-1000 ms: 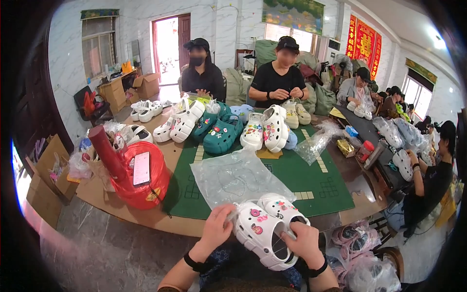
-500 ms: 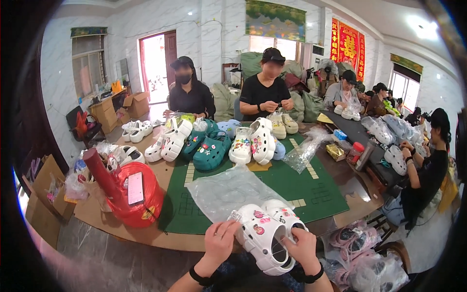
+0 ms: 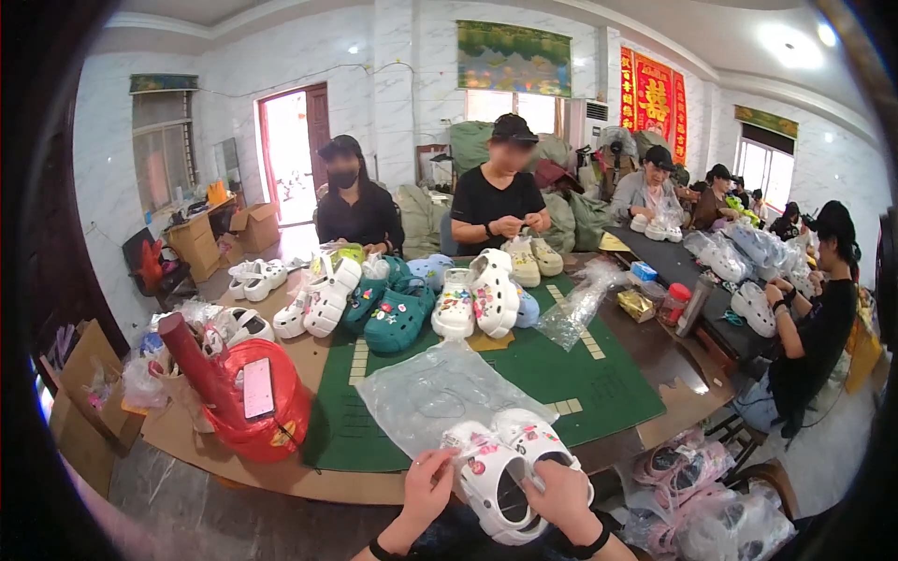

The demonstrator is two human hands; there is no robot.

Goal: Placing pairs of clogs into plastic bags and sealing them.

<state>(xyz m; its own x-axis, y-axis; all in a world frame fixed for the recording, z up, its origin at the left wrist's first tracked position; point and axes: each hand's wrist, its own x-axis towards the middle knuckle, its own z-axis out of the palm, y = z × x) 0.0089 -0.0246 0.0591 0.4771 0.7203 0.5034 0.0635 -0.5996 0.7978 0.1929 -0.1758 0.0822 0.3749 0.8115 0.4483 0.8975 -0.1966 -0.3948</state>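
A pair of white clogs with colourful charms on the toes, the left clog [image 3: 486, 477] and the right clog [image 3: 538, 435], is held side by side at the table's near edge, toes pointing away. My right hand [image 3: 563, 500] grips them from the right, its fingers at the openings. My left hand [image 3: 428, 488] has its fingers bent and closed against the left clog's outer side near the toe; its fingertips are partly hidden. Just beyond the toes a clear plastic bag [image 3: 440, 388] lies flat on the green mat [image 3: 337, 421].
Green clogs [image 3: 398, 318] and more white clogs [image 3: 474, 299] stand across the mat. At left, a phone [image 3: 258, 388] rests on a red plastic-wrapped bundle [image 3: 281, 430]. Bagged pink shoes [image 3: 687, 467] are low at right. Co-workers sit across the table and along the right.
The view has tilted up slightly, so the room sits lower in it. My right hand has shifted left over the clogs' openings. Both hands remain on the pair.
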